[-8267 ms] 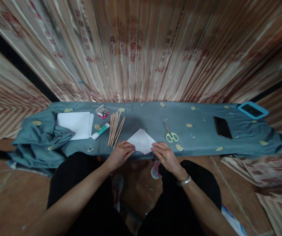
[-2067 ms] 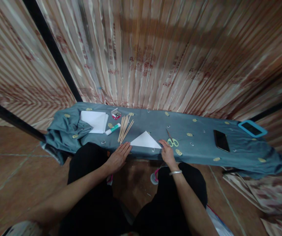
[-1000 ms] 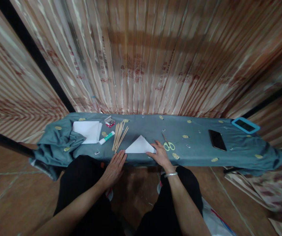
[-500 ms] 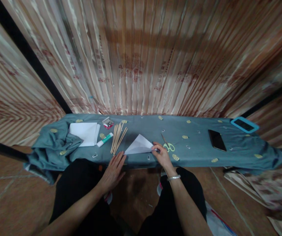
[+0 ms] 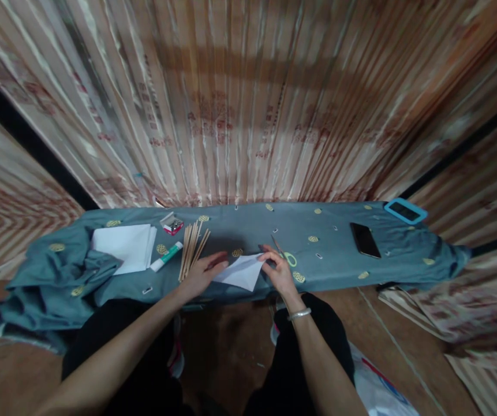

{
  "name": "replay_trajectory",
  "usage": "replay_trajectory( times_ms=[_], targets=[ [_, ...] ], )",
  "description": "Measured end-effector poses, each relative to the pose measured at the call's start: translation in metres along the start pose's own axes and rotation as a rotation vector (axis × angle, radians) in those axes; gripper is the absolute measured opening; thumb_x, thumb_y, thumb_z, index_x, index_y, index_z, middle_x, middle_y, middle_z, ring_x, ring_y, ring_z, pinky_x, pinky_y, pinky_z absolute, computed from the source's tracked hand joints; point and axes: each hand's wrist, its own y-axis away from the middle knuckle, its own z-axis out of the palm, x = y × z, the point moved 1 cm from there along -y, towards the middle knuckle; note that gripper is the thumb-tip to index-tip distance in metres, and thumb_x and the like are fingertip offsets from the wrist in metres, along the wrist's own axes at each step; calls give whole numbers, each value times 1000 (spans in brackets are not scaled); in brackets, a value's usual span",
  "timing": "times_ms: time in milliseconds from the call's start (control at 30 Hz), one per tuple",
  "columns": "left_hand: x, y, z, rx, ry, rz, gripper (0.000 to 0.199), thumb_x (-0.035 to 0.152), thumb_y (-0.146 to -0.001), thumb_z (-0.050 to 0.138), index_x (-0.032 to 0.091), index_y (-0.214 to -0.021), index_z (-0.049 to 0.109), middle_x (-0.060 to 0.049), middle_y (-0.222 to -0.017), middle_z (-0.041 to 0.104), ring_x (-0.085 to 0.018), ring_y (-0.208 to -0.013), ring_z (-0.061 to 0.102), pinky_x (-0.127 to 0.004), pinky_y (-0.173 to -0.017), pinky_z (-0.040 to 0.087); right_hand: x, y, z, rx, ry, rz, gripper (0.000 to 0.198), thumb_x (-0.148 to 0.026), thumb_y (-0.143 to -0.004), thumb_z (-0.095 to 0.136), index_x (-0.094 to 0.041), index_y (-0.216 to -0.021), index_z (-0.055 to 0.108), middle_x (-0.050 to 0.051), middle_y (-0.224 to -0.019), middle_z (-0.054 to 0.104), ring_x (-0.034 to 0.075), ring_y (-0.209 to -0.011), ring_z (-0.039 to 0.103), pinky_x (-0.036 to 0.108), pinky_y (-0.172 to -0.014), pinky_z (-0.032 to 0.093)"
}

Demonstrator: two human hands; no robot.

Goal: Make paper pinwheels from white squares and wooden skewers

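A folded sheet of white paper [image 5: 242,273] is between my two hands at the front of the cloth-covered bench, one corner pointing toward me. My left hand [image 5: 205,271] grips its left end between thumb and fingers. The thumb and fingers of my right hand [image 5: 276,270] pinch its upper right corner. Just beyond my left hand lie several thin wooden sticks [image 5: 191,245]. Scissors [image 5: 289,257] with pale green handles rest close to my right hand, partly hidden by it.
A stack of white paper [image 5: 122,245], a green-and-white glue stick [image 5: 167,256] and a small open box [image 5: 171,223] with small metal pieces lie left. On the right are a black phone [image 5: 365,240] and a blue-framed device [image 5: 406,211]. A striped curtain [image 5: 231,115] hangs behind the bench.
The folded paper has been turned over, so its point now faces me instead of away. My left hand has gone from lying flat to gripping its left end. The view has shifted right.
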Motion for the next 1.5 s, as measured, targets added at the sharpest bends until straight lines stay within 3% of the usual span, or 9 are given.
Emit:
replay_trajectory(
  times_ms=[167,433,567,667,867,1000,1200,1367,1500],
  targets=[
    [-7,-11,8,-93,153,-214,60,61,-61,68,12,-93,75,-8,-89,76,-29,-89,67,-35,-80,51,-3,-4,-3,37,-19,10,7,-23,-73,63,-23,-77,68,8,-128,62,24,-121,56,40,-104,39],
    [-20,-7,5,-125,583,-331,67,67,-55,74,13,-95,73,-10,-98,73,-28,-93,65,-36,-69,57,-3,-12,1,53,-56,54,7,-22,-72,63,-22,-76,69,8,-126,63,24,-119,57,39,-103,40],
    [-10,-8,6,-83,578,-388,57,48,-44,87,14,-88,74,-7,-88,72,-22,-82,65,-30,-65,58,-2,-15,5,84,-98,64,9,-19,-70,63,-22,-76,69,7,-124,64,24,-118,56,40,-102,39],
    [-6,-8,7,-88,578,-408,54,48,-43,88,13,-82,75,-7,-81,72,-18,-72,64,-26,-61,56,-3,-17,8,78,-120,60,10,-18,-69,63,-22,-75,70,7,-124,64,25,-119,56,40,-103,38],
    [-11,-8,3,-154,552,-376,54,62,-54,79,14,-76,74,-8,-74,73,-19,-68,66,-26,-61,56,-5,-19,9,52,-156,60,6,-21,-70,66,-22,-74,70,8,-127,62,27,-120,56,43,-104,37],
    [-14,-8,4,-37,540,-401,51,62,-66,71,12,-75,71,-9,-65,71,-19,-59,67,-27,-58,56,-4,-17,10,34,-161,65,5,-22,-69,68,-22,-74,70,8,-128,62,26,-121,55,43,-105,37],
    [-13,-8,3,6,530,-355,38,41,-51,84,13,-74,71,-5,-71,72,-16,-59,65,-24,-57,52,-3,-12,12,14,-112,58,10,-24,-72,65,-24,-75,74,7,-128,63,25,-119,57,43,-105,38],
    [-18,-11,-2,80,478,-328,44,45,-52,81,13,-81,74,-5,-72,73,-18,-61,65,-26,-60,49,1,-14,-11,119,111,-3,25,-27,-78,54,-24,-93,73,8,-121,66,24,-114,60,39,-93,48],
    [-21,-18,-7,196,491,-268,48,46,-51,81,12,-84,73,-7,-77,74,-21,-66,66,-28,-64,50,7,-9,-39,197,696,53,30,-25,-85,47,-17,-104,69,14,-109,70,26,-102,64,40,-91,48]
  ],
)
